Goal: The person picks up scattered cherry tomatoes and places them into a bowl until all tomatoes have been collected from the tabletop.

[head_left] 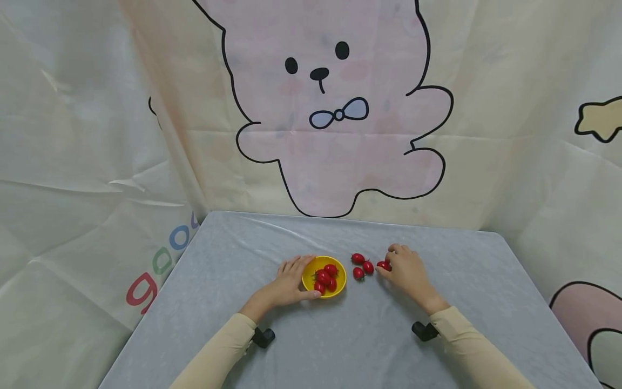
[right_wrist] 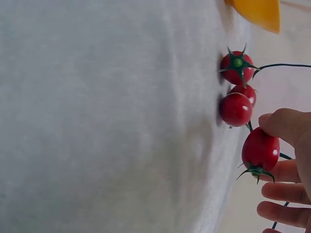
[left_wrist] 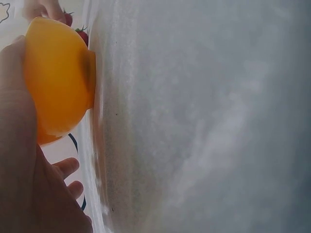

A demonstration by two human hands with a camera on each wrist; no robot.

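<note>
A yellow bowl (head_left: 342, 280) stands on the table with several red cherry tomatoes (head_left: 323, 277) inside. My left hand (head_left: 285, 286) grips the bowl from its left side, thumb at the near rim and fingers at the far rim. To the right of the bowl, my right hand (head_left: 409, 274) pinches one cherry tomato (right_wrist: 261, 149) between thumb and index finger; its green calyx shows in the right wrist view. Three loose cherry tomatoes (head_left: 367, 267) lie between the bowl and this hand, green calyxes still on.
A pale grey-blue cloth (head_left: 340, 346) covers the table. Behind it hangs a cream curtain (head_left: 486, 135) with a printed pink bear, and more curtain (head_left: 73, 227) closes the left side. Black wrist cameras (head_left: 264, 338) sit below both hands.
</note>
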